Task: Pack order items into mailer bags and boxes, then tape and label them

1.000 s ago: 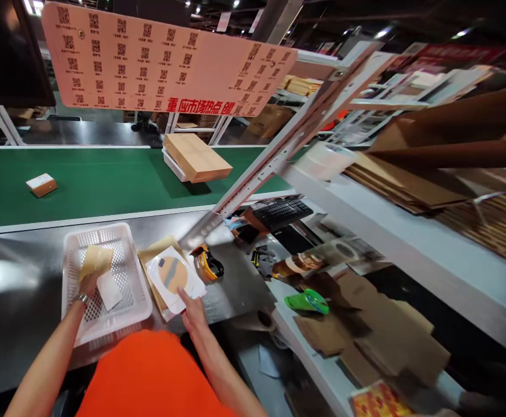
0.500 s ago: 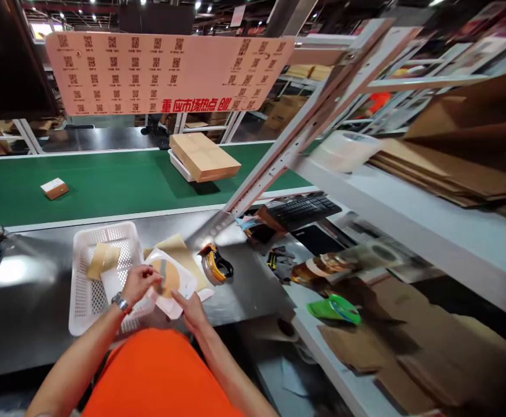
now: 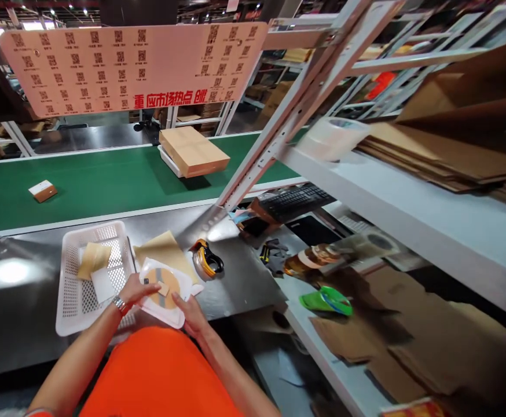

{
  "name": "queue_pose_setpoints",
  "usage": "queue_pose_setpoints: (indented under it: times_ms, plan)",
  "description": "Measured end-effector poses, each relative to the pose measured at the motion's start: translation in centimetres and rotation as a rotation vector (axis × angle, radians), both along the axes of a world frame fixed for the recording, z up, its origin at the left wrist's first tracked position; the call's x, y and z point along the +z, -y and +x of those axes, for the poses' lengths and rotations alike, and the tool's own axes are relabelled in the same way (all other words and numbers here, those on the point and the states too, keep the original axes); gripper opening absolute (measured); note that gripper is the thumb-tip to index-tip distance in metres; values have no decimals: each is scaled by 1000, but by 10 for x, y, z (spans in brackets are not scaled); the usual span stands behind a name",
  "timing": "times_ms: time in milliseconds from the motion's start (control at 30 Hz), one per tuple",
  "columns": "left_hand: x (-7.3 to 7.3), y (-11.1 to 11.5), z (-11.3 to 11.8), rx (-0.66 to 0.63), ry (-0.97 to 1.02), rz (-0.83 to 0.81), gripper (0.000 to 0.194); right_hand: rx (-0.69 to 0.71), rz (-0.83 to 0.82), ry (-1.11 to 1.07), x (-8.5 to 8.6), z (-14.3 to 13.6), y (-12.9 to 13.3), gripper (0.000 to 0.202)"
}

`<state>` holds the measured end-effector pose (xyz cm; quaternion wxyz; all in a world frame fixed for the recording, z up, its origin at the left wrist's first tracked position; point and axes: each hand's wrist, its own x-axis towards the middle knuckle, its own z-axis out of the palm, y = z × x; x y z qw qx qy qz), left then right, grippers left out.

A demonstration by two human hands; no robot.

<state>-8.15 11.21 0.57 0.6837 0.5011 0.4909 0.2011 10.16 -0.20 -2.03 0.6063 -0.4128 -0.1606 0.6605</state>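
Lower left of centre in the frame, at the near edge of the steel bench [image 3: 27, 324], a white packet [image 3: 166, 288] printed with an orange disc is held flat between both hands, beside a white perforated basket [image 3: 68, 301]. Left hand [image 3: 136, 289]: fingers closed lightly on the packet's left edge, wrist bent inward; right hand [image 3: 191, 315]: thumb and fingers pinched on the lower right corner. Handling is judged best kept at the edges, level, so the disc is not creased.
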Motion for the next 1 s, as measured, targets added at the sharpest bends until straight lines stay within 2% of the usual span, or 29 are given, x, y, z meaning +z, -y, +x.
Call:
queue_pose_setpoints:
  times_ms: [133,233,267,433,500,567,633,700,733,800,900,1000]
  plan:
    - [-9,17,21,111,-26,-40,68,-25,-40,104,-5,33,1,72]
    - [-11,23,32,120,-2,-76,64,-151,-143,292,-3,69,-8,81]
    - [-12,24,35,109,9,-76,63,-141,-164,355,-2,80,-13,80]
    - [-21,19,32,-29,30,-130,54,123,-56,684,-2,108,-37,59]
    - [-28,15,26,-54,14,-149,50,165,15,827,-6,110,-42,60]
    - [-35,10,23,-35,18,-130,47,220,94,1059,-10,108,-44,69]
    - [-40,4,24,-24,35,-111,44,303,192,1350,-14,103,-44,91]
    - [-42,-5,30,-47,24,-99,43,429,284,1578,-16,93,-43,123]
    - [-43,-9,34,-61,19,-94,43,500,307,1645,-18,88,-43,136]
    - [-43,-18,40,-79,15,-99,43,617,301,1706,-19,79,-44,149]
    - [-45,-28,45,-78,29,-126,39,642,250,1730,-21,72,-49,150]
    - [-51,-32,40,-90,-7,-144,34,535,277,1730,-24,71,-53,138]
